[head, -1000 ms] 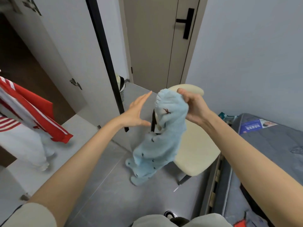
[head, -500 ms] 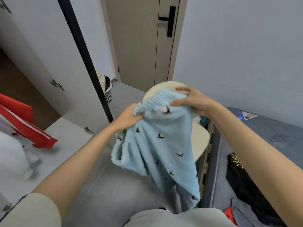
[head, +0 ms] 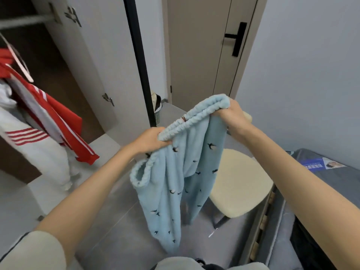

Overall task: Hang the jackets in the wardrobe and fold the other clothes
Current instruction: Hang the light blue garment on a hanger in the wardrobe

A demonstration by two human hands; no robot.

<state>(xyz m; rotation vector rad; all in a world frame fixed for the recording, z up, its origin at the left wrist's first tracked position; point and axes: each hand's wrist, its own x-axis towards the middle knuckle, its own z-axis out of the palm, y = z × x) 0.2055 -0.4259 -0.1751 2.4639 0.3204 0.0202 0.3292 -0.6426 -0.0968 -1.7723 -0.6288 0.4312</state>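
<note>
Fluffy pale-blue bird-print trousers [head: 175,182], waistband [head: 196,117] taut between left hand [head: 150,140] and right hand [head: 232,116], fingers [head: 221,113] of both curled round it.

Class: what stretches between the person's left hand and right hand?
In the head view, the elastic waistband of the light blue trousers spans it; the left hand and right hand both grip it.

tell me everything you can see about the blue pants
The pants are pale blue and look like fluffy fleece, dotted with small dark birds. Their ribbed elastic waistband slants between the left hand and the higher right hand, both gripping it. The legs hang limp and creased in the air in front of the chair. Only the hands visibly touch them.
</note>
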